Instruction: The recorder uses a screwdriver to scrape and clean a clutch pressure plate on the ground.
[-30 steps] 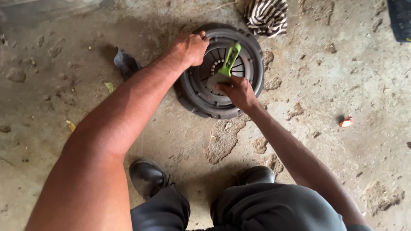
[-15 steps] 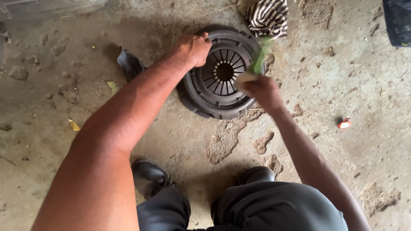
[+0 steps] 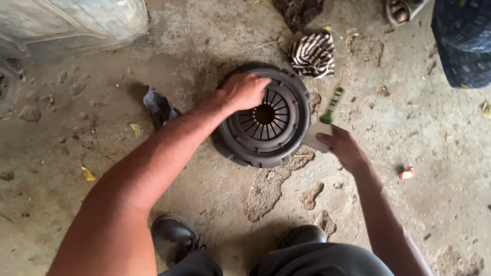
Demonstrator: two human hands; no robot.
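A round dark metal clutch plate (image 3: 255, 145) with radial fingers lies flat on the concrete floor. My left hand (image 3: 244, 91) rests on its upper left rim, fingers curled over the edge. My right hand (image 3: 341, 148) is just right of the plate, low over the floor. It holds the pale flat end of a green-handled tool (image 3: 332, 105), and the green handle points away from me, blurred. The tool is off the plate, beside its right rim.
A striped cloth (image 3: 312, 53) lies behind the plate, a dark rag (image 3: 158, 105) to its left. A pale bulky object (image 3: 71, 20) fills the top left, a blue fabric (image 3: 460, 41) the top right. Nearby are a small red scrap (image 3: 406, 174), damp patches (image 3: 266, 189) and my shoes (image 3: 174, 237).
My right hand has carried the green tool from the plate's centre out to the floor on its right. My left hand stays on the plate's rim.
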